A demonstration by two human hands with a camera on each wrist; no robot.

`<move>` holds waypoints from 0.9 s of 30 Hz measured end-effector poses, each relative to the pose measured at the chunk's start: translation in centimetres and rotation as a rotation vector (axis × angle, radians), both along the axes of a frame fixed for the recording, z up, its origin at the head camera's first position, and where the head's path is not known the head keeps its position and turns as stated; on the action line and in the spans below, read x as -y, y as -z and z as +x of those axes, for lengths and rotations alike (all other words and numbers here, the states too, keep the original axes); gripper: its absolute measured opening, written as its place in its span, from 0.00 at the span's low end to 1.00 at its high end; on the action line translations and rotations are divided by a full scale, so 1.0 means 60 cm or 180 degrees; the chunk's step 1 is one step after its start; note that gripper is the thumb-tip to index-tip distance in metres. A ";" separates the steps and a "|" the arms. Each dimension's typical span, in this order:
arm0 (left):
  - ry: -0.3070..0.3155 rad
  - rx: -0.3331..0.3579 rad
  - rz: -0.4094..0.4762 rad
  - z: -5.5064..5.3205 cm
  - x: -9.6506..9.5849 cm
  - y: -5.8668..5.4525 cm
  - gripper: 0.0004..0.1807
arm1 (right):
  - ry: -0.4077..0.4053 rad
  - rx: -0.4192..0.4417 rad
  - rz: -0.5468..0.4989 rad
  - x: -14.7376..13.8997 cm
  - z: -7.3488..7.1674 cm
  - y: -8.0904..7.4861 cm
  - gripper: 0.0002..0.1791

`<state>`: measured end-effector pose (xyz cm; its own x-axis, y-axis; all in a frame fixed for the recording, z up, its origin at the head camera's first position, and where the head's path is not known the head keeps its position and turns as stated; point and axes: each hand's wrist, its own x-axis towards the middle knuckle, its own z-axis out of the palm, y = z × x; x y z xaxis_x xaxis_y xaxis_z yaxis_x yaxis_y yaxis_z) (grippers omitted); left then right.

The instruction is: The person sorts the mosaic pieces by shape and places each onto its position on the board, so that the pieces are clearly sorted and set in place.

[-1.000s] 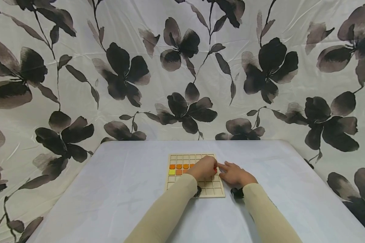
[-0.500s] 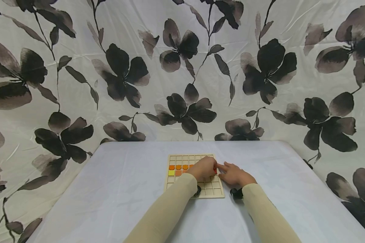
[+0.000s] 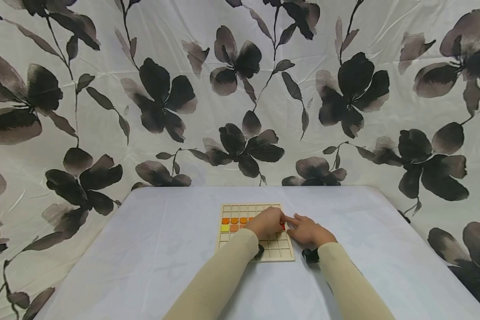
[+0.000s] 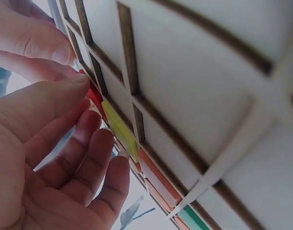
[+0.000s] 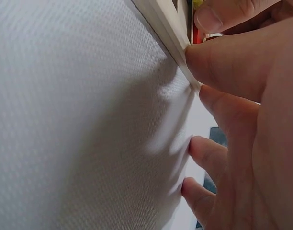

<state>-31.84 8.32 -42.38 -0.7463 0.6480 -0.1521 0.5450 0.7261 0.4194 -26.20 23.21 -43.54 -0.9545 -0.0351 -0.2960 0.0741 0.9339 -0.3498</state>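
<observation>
A pale wooden grid board (image 3: 278, 254) lies on the table with coloured tiles in two of its rows. My left hand (image 3: 266, 222) reaches over the board to its right side. There its thumb and index finger pinch a red tile (image 4: 95, 98) at the end of a row. Beside that tile sits a yellow tile (image 4: 119, 129), followed by an orange tile (image 4: 158, 177) and a green tile (image 4: 193, 219). My right hand (image 3: 307, 230) touches the board's right edge, thumb and index finger at its rim. Its other fingertips rest on the white cloth.
Several round orange pieces (image 3: 234, 221) stand in a row above a square yellow tile (image 3: 225, 228) on the left of the board. White cloth covers the table (image 3: 164, 249). A floral curtain (image 3: 240, 102) hangs behind it. Black straps show at both wrists.
Both hands stay in nearly the same place at the right side of the board. The whole head view shifts down very slightly.
</observation>
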 end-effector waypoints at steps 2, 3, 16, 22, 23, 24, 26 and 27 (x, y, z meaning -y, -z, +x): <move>-0.0008 0.0007 -0.0003 -0.001 0.001 0.000 0.12 | -0.0028 -0.0013 0.0010 0.001 0.000 -0.001 0.30; -0.0005 -0.0001 -0.0011 -0.002 0.001 0.000 0.12 | -0.0043 -0.0021 0.0014 0.002 0.001 -0.002 0.30; -0.0039 -0.0178 -0.0032 -0.008 0.024 -0.019 0.14 | -0.0126 -0.0077 0.0042 0.006 0.001 -0.004 0.30; -0.0208 -0.0166 0.0134 -0.017 0.057 -0.039 0.15 | -0.0045 -0.0114 0.0040 0.005 -0.001 0.004 0.30; -0.0245 -0.0165 0.0161 -0.018 0.064 -0.039 0.15 | -0.0031 -0.0123 0.0037 0.004 0.000 0.006 0.30; -0.0288 -0.0154 0.0203 -0.018 0.070 -0.040 0.15 | -0.0021 -0.0130 0.0028 0.004 0.001 0.007 0.30; -0.0390 -0.0152 0.0242 -0.018 0.084 -0.040 0.16 | 0.0009 -0.0159 -0.0019 0.002 0.003 0.010 0.30; -0.0449 -0.0177 0.0256 -0.017 0.090 -0.039 0.16 | 0.0023 -0.0173 -0.0055 0.001 0.004 0.010 0.30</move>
